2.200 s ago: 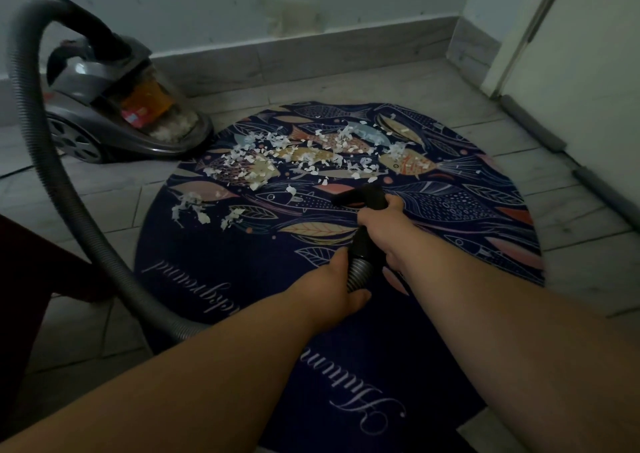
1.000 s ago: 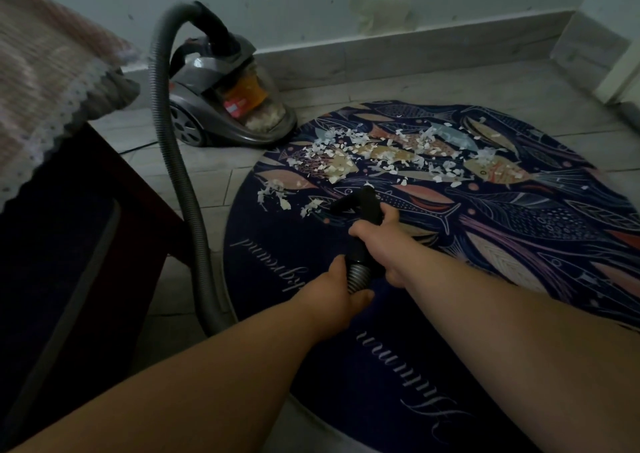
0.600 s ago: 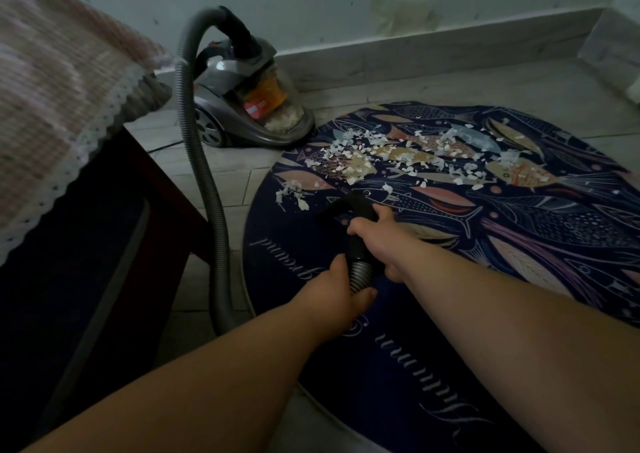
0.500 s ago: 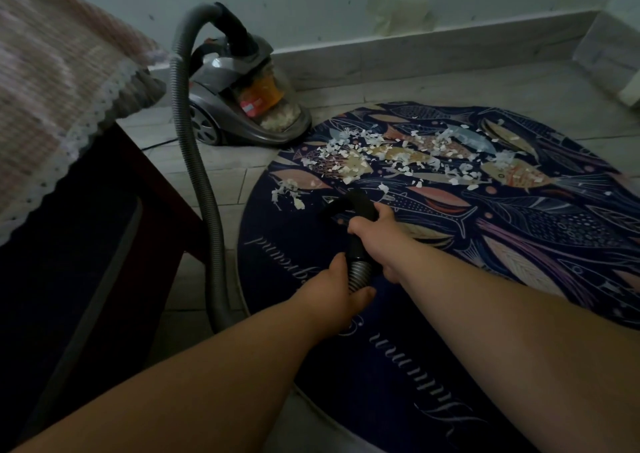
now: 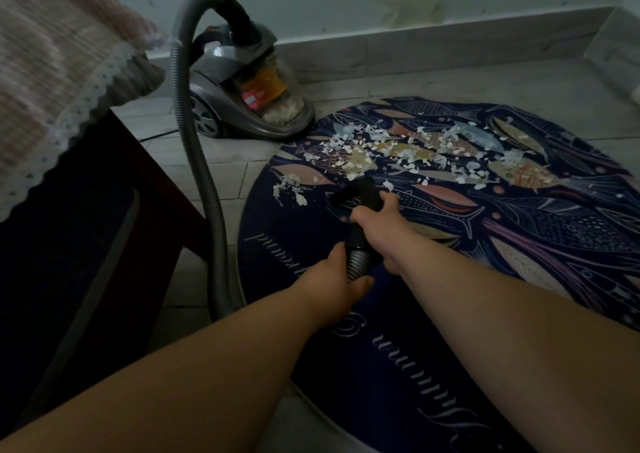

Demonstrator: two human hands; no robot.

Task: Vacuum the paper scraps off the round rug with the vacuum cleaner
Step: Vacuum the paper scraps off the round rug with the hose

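Observation:
A round dark-blue rug (image 5: 450, 314) with fish and leaf patterns covers the floor. White paper scraps (image 5: 398, 151) lie scattered over its far half, with a small cluster (image 5: 289, 189) at the left. My right hand (image 5: 377, 224) grips the black handle of the vacuum hose, whose black nozzle (image 5: 349, 194) points left, just short of the scraps. My left hand (image 5: 337, 284) grips the ribbed grey hose end right behind it. The grey hose (image 5: 194, 161) arcs back to the grey canister vacuum cleaner (image 5: 242, 88) by the wall.
A dark wooden piece of furniture (image 5: 86, 227) with a lace-edged pink cloth (image 5: 59, 71) stands at the left, close to the hose. Pale floor tiles (image 5: 450, 81) and a skirting board run behind the rug.
The view has swung left, so the furniture now shows at the left. Both hands keep their hold on the hose, and the nozzle has turned toward the left cluster of scraps.

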